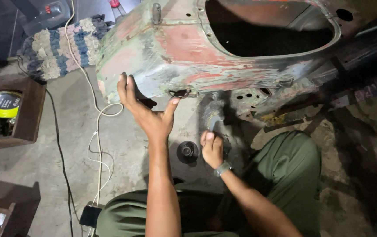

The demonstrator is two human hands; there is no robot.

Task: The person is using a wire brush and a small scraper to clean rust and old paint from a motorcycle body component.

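Observation:
A worn metal vehicle body panel [184, 52], with patchy red and green paint and a large opening, lies on the concrete floor in front of me. My left hand [147, 115] is spread open, fingers against the panel's lower edge and thumb beside a small dark metal loop [180, 93]. Lower down, my right hand [211, 149], with a watch on its wrist, is closed around a grey curved piece [215, 120] that points up under the panel; blur hides what it is. My knees in green trousers [289, 171] are bent below.
A black round disc [187, 152] lies on the floor between my hands. White [97, 131] and black cables run down the left. A wooden box [30, 118] with a yellow-green round thing, a striped rag [61, 44] and a dark phone [90, 215] sit left.

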